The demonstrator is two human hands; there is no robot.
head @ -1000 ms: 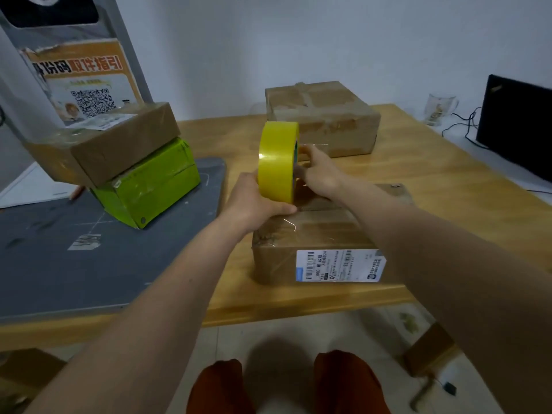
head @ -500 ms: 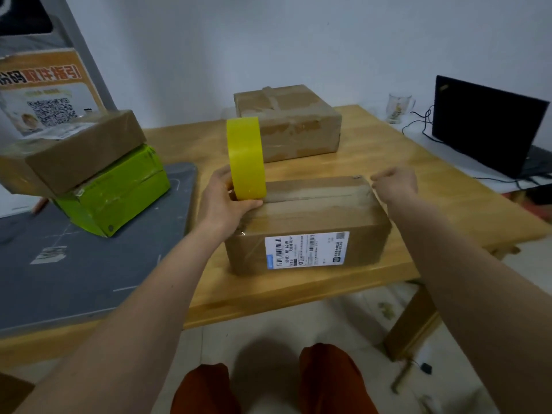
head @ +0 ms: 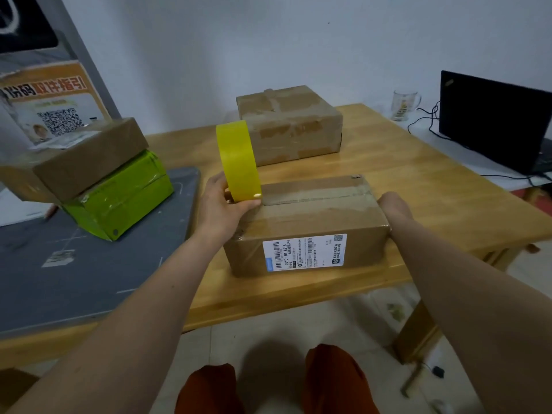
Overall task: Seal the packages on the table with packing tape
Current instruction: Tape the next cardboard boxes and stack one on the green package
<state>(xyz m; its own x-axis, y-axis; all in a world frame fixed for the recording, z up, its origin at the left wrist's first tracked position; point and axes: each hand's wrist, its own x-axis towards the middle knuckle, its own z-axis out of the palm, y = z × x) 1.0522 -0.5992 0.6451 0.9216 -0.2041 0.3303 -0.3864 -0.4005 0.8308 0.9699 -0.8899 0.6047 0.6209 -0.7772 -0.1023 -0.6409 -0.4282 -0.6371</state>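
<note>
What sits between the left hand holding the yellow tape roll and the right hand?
In the head view, the labelled brown cardboard box spans the gap: left hand with yellow tape roll at one end, right hand at the other.

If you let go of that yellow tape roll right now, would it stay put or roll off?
Probably roll. The tape roll stands on its round edge atop the labelled box, steadied only by the left hand. It looks stiff enough to keep its shape. The box top looks flat, so it might just topple.
</note>
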